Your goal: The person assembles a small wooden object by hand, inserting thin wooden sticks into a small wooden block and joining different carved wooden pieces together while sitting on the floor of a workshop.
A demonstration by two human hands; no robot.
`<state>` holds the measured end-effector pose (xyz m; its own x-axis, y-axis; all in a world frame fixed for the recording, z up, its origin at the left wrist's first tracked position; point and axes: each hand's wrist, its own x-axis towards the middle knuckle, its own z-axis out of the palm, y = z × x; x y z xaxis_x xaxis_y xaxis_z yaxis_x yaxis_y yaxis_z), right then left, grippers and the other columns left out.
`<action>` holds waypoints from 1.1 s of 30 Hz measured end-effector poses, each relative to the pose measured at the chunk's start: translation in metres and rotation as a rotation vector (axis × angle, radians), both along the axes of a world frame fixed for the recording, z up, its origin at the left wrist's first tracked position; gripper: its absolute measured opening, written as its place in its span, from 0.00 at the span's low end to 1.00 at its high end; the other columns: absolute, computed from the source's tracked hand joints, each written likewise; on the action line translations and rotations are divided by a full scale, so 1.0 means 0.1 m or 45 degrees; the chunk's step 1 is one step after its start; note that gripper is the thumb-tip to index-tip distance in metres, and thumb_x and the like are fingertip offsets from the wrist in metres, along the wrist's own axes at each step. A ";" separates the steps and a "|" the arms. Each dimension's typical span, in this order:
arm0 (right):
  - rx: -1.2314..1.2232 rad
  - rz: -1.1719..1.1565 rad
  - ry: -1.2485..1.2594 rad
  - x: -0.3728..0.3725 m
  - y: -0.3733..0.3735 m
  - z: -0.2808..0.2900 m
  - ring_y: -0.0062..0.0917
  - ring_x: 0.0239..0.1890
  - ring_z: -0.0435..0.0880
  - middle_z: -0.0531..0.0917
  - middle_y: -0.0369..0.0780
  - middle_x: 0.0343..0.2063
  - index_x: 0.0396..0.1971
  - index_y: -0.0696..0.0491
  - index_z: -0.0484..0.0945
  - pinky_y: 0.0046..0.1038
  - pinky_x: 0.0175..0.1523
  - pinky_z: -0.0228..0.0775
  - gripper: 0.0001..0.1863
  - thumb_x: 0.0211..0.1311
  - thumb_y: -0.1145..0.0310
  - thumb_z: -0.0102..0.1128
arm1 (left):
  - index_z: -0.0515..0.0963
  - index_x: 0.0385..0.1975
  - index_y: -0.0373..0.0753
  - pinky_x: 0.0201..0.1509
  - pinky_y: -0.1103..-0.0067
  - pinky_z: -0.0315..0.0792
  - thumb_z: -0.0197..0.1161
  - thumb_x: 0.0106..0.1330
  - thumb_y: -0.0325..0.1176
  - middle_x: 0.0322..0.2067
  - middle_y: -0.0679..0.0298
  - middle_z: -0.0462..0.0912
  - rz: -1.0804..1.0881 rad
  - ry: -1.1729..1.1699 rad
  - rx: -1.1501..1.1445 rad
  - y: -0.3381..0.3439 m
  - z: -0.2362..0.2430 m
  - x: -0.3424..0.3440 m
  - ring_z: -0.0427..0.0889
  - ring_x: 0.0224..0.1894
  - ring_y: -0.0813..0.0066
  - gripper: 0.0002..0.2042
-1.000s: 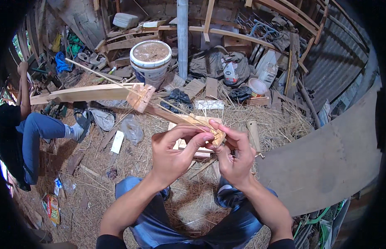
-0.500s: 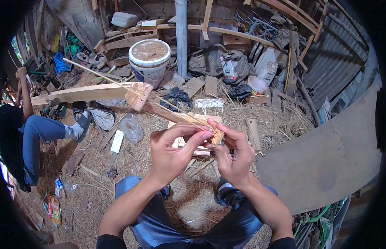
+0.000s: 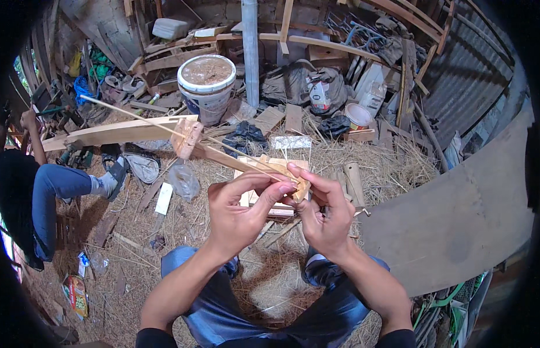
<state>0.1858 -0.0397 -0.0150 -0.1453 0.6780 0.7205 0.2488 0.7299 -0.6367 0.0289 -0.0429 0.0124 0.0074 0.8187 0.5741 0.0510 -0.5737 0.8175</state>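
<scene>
pinching with each grip, left hand (image 3: 236, 210) holds a thin stick (image 3: 130, 116), right hand (image 3: 329, 225) a wooden piece (image 3: 302, 190).

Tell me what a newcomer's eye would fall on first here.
Probably the center, where the left hand pinches a long thin stick and the right hand grips the near end of a wooden piece. Next might come the white-rimmed bucket, upper left of center, and the large gray-brown sheet at right.

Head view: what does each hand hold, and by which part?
Left hand: thin stick, by its near end. Right hand: wooden piece, by its near end.
</scene>
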 end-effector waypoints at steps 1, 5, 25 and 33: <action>-0.025 0.004 -0.002 0.00 -0.01 0.00 0.29 0.39 0.85 0.78 0.51 0.47 0.49 0.64 0.67 0.20 0.35 0.77 0.23 0.49 0.86 0.58 | 0.81 0.32 0.30 0.35 0.83 0.76 0.64 0.58 0.23 0.30 0.58 0.84 -0.006 -0.020 -0.037 -0.01 0.00 0.00 0.83 0.31 0.77 0.05; 0.000 0.004 0.046 -0.02 0.01 -0.02 0.26 0.35 0.86 0.79 0.50 0.47 0.49 0.64 0.68 0.18 0.32 0.76 0.23 0.49 0.86 0.58 | 0.81 0.32 0.29 0.35 0.83 0.77 0.64 0.58 0.23 0.29 0.58 0.84 -0.005 -0.051 -0.104 -0.02 0.01 0.01 0.83 0.30 0.77 0.05; 0.145 -0.100 -0.051 -0.08 0.00 0.00 0.36 0.44 0.82 0.78 0.53 0.46 0.49 0.68 0.66 0.26 0.44 0.78 0.25 0.48 0.88 0.58 | 0.82 0.33 0.31 0.33 0.84 0.74 0.64 0.58 0.23 0.30 0.60 0.84 -0.015 -0.021 -0.103 -0.01 -0.02 0.01 0.82 0.30 0.81 0.05; 0.147 -0.180 -0.092 -0.08 -0.01 -0.05 0.33 0.39 0.84 0.80 0.51 0.44 0.49 0.66 0.67 0.24 0.37 0.79 0.23 0.51 0.84 0.60 | 0.82 0.31 0.33 0.27 0.87 0.69 0.65 0.58 0.26 0.26 0.62 0.84 0.036 0.035 -0.125 0.02 -0.07 0.02 0.79 0.26 0.85 0.05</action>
<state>0.1775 -0.0406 -0.0198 -0.1088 0.6086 0.7860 0.3960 0.7518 -0.5273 0.0312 -0.0414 0.0057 -0.0017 0.8712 0.4909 0.0895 -0.4888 0.8678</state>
